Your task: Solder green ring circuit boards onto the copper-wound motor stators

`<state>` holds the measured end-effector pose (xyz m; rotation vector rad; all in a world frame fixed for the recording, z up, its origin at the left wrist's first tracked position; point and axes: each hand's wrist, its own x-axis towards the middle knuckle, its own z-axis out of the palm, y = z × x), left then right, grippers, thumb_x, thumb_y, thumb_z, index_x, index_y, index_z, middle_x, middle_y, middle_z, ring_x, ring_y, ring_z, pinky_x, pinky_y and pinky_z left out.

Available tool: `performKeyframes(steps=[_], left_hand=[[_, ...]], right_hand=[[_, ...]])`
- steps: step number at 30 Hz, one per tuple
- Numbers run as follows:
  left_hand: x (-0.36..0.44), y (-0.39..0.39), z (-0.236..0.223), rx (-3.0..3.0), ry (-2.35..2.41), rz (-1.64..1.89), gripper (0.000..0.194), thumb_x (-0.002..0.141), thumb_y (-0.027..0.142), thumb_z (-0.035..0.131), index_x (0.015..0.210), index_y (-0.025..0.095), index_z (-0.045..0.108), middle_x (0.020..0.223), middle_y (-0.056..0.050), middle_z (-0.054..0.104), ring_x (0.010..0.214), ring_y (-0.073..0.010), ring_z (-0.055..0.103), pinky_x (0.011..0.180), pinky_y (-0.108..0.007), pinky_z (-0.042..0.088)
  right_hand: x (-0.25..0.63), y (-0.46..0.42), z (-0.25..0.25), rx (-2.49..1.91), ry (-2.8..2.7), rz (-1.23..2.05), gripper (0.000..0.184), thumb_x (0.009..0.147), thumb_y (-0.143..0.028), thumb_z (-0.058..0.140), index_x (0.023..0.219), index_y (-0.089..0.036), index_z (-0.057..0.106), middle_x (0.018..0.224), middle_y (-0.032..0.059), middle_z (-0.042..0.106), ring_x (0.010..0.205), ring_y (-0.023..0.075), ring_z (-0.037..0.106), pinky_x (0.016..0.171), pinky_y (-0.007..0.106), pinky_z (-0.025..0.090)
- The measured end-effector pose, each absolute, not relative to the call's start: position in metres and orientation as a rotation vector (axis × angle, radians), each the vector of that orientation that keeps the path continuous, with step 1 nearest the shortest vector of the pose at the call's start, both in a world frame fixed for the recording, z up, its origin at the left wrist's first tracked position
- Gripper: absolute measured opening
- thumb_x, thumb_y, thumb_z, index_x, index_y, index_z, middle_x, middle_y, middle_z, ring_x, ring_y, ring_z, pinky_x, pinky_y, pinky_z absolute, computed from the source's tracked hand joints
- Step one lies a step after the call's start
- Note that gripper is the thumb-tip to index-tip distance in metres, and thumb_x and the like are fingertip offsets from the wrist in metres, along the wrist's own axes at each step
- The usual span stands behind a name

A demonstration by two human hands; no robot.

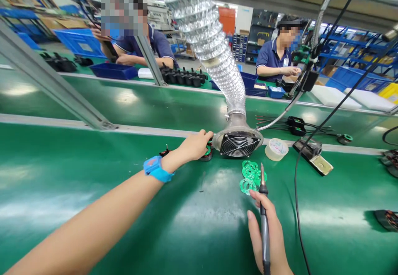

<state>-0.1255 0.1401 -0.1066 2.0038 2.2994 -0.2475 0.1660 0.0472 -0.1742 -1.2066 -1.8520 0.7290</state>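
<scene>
My left hand (195, 145), with a blue band at the wrist, reaches over the bench beside the fume fan. Its fingers are closed on a small motor stator (206, 156) with a green top, which they partly hide. Another dark part (166, 151) lies behind that wrist. In my right hand (273, 229) a soldering iron (265, 229) is held with its tip pointing up and away, thumb and forefinger apart. Just beyond that hand several green ring-shaped circuit boards (248, 185) lie in a loose pile, near the iron's tip.
A fume fan (239, 145) hangs on a silver duct (214, 47). To its right are a solder roll (276, 149), an iron stand with sponge (322, 164) and a black cable (297, 192). More stators (387, 219) sit at the right edge. Two people work across the bench.
</scene>
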Motion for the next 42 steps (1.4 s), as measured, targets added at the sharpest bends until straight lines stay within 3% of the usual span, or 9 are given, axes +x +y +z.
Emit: performKeyframes(steps=[4, 10, 18, 24, 30, 34, 37, 39, 42], left_hand=[[-0.132, 0.147, -0.107, 2.004, 2.218, -0.31, 0.054, 0.086, 0.017, 0.052, 0.139, 0.021, 0.045, 0.126, -0.012, 0.052, 0.096, -0.0263, 0.065, 0.08, -0.035, 0.052], [-0.134, 0.169, -0.114, 1.928, 2.215, -0.4, 0.036, 0.083, 0.012, 0.055, 0.118, 0.015, 0.064, 0.114, -0.015, 0.064, 0.103, -0.0295, 0.065, 0.087, -0.043, 0.052], [-0.203, 0.229, -0.115, 1.852, 2.367, -0.194, 0.038, 0.092, 0.023, 0.056, 0.129, 0.014, 0.058, 0.126, -0.015, 0.06, 0.111, -0.0244, 0.061, 0.092, -0.041, 0.051], [-0.231, 0.258, -0.116, 1.788, 2.37, -0.054, 0.042, 0.088, 0.03, 0.063, 0.126, 0.013, 0.058, 0.121, -0.014, 0.062, 0.103, -0.0221, 0.063, 0.087, -0.04, 0.053], [-0.245, 0.19, -0.084, 1.915, 2.325, 0.313, 0.053, 0.093, 0.031, 0.034, 0.137, 0.005, 0.048, 0.136, -0.014, 0.055, 0.12, -0.0252, 0.055, 0.102, -0.036, 0.042], [-0.249, 0.105, -0.089, 1.892, 2.146, 0.328, 0.045, 0.083, 0.047, 0.043, 0.111, 0.018, 0.064, 0.116, -0.009, 0.064, 0.104, -0.0231, 0.061, 0.093, -0.034, 0.048], [-0.241, 0.046, -0.11, 1.85, 2.146, 0.34, 0.047, 0.081, 0.055, 0.04, 0.095, 0.017, 0.063, 0.107, -0.012, 0.061, 0.101, -0.0264, 0.058, 0.093, -0.041, 0.046], [-0.23, 0.019, -0.127, 1.809, 2.179, 0.343, 0.051, 0.082, 0.059, 0.038, 0.099, 0.018, 0.065, 0.111, -0.013, 0.059, 0.107, -0.0286, 0.053, 0.096, -0.044, 0.044], [-0.209, 0.004, -0.148, 1.788, 2.344, 0.316, 0.056, 0.085, 0.058, 0.04, 0.112, 0.017, 0.066, 0.119, -0.015, 0.055, 0.108, -0.0315, 0.049, 0.097, -0.046, 0.041]], right_hand=[[0.164, 0.048, -0.184, -1.186, -1.845, 0.71, 0.034, 0.096, -0.025, 0.047, 0.129, -0.03, 0.053, 0.127, -0.001, 0.061, 0.115, 0.0155, 0.06, 0.101, 0.029, 0.047], [0.168, 0.057, -0.203, -1.208, -1.843, 0.609, 0.032, 0.095, -0.024, 0.048, 0.126, -0.028, 0.054, 0.123, -0.001, 0.064, 0.108, 0.0132, 0.063, 0.097, 0.023, 0.049], [0.181, 0.083, -0.205, -0.958, -2.035, 0.207, 0.036, 0.093, -0.017, 0.052, 0.129, -0.023, 0.048, 0.105, 0.0018, 0.072, 0.093, 0.0123, 0.071, 0.081, 0.017, 0.057], [0.183, 0.09, -0.197, -0.942, -2.004, 0.185, 0.032, 0.095, -0.016, 0.049, 0.127, -0.023, 0.049, 0.097, 0.0009, 0.072, 0.087, 0.0105, 0.071, 0.078, 0.015, 0.056], [0.196, 0.106, -0.174, -1.016, -2.007, 0.261, 0.023, 0.097, -0.021, 0.05, 0.119, -0.021, 0.056, 0.093, 0.0015, 0.073, 0.082, 0.0119, 0.071, 0.075, 0.018, 0.057], [0.212, 0.15, -0.164, -0.881, -2.111, 0.093, 0.026, 0.094, -0.022, 0.054, 0.119, -0.02, 0.061, 0.103, 0.0064, 0.071, 0.092, 0.0171, 0.069, 0.084, 0.029, 0.055], [0.22, 0.187, -0.165, -1.116, -2.122, 0.376, 0.034, 0.094, -0.037, 0.052, 0.12, -0.016, 0.061, 0.093, 0.0089, 0.071, 0.082, 0.0205, 0.07, 0.075, 0.033, 0.054], [0.221, 0.2, -0.165, -1.264, -2.1, 0.637, 0.042, 0.095, -0.044, 0.05, 0.125, -0.016, 0.058, 0.084, 0.0077, 0.071, 0.078, 0.0205, 0.07, 0.072, 0.032, 0.054], [0.216, 0.197, -0.16, -1.296, -2.032, 0.641, 0.047, 0.097, -0.046, 0.046, 0.136, -0.021, 0.051, 0.086, 0.0062, 0.072, 0.084, 0.0195, 0.07, 0.079, 0.031, 0.052]])
